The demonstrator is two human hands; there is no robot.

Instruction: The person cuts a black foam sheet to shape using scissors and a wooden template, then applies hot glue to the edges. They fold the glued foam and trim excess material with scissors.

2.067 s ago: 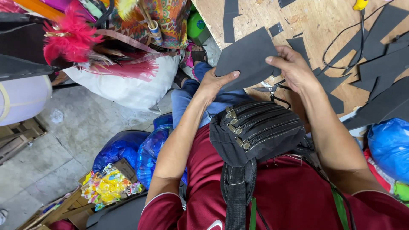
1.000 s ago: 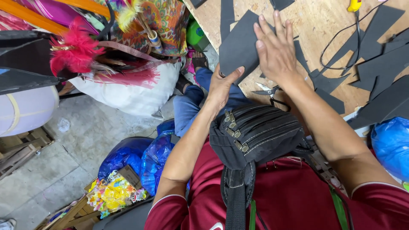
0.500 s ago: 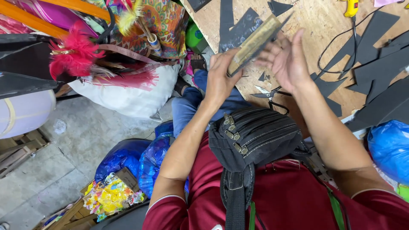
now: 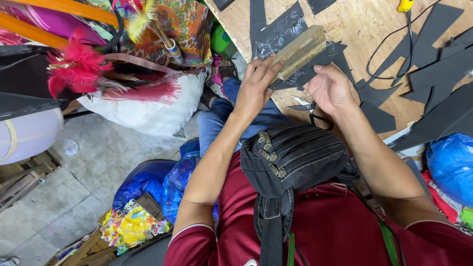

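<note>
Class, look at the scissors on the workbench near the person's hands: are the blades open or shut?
Open. The scissors lie flat on the plywood bench with the two blade tips spread apart in a V, just under the right hand.

Block: a long tan wooden block, worn and yellowish on its faces, darker along one edge.
Pose: tilted, its far end rising toward the upper right of the frame.
Place: upper middle of the frame, above the dark foam sheet.
Sheet: black, flat, scribbled with pale chalk lines, partly under the block.
</note>
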